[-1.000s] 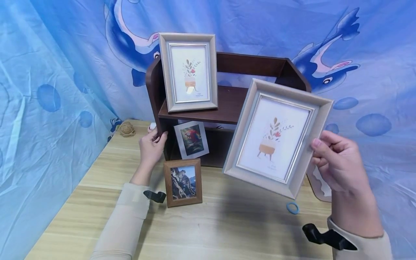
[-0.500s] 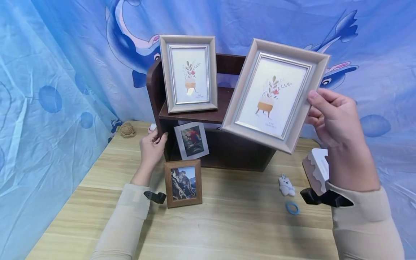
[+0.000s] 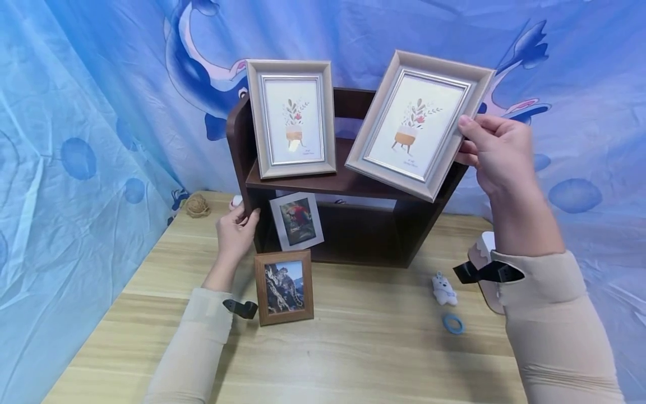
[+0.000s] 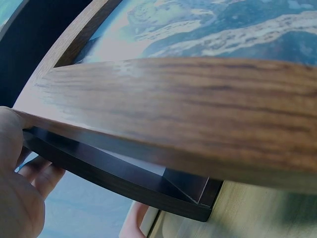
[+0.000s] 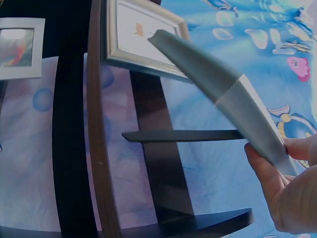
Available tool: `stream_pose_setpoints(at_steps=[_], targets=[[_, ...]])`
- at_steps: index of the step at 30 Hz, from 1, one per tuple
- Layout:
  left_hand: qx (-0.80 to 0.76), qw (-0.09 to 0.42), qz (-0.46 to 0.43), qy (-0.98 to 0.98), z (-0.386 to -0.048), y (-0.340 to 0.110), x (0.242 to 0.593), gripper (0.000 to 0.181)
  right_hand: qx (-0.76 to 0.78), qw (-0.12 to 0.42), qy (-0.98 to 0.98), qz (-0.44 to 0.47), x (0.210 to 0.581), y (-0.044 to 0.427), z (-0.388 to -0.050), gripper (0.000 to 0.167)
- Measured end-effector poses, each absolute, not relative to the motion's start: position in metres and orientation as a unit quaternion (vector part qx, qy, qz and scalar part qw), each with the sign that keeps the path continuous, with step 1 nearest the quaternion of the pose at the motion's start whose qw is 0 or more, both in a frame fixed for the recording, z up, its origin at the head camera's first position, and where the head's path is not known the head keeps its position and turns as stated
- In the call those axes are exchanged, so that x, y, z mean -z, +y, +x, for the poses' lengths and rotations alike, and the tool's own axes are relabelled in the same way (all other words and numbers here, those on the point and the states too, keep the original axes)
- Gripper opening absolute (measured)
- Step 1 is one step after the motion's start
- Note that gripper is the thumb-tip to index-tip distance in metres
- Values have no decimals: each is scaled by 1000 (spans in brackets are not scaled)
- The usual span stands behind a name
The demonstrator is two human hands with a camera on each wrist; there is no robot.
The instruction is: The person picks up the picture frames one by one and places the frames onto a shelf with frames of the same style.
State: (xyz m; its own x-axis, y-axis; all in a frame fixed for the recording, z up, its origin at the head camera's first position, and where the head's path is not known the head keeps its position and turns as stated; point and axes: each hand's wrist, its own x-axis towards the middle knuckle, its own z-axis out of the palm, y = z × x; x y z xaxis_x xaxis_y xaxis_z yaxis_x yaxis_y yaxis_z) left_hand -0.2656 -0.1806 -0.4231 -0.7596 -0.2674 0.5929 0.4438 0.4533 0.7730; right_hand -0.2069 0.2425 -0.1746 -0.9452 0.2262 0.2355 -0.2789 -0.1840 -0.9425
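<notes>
My right hand pinches the right edge of a beige picture frame with a potted-plant print. The frame tilts in front of the upper right of a dark brown shelf; in the right wrist view its grey edge shows beside the hand. My left hand grips the shelf's left side panel. A matching beige picture frame stands on the upper shelf at left. Below it leans a white-framed parrot picture, and a wooden-framed leopard picture stands in front on the table.
A ball of twine lies at the table's back left. To the right are a white bear figure, a blue ring and a pink-and-white object partly behind my right arm. A blue curtain hangs behind.
My right hand has raised the beige picture frame from low at the right up towards the upper shelf, then slightly left. The left hand stays on the side panel.
</notes>
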Motion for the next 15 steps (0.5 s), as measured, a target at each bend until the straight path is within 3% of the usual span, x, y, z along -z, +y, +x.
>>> stream_pose_setpoints(at_steps=[11,15], targets=[[534,336,-56,-774,-266,-180,424,16,-732,186,-655,-17,178,231,-227,42],[532,341,-58,-773,-266,-181,424,15,-719,200,-665,-19,180,227,-232,39]])
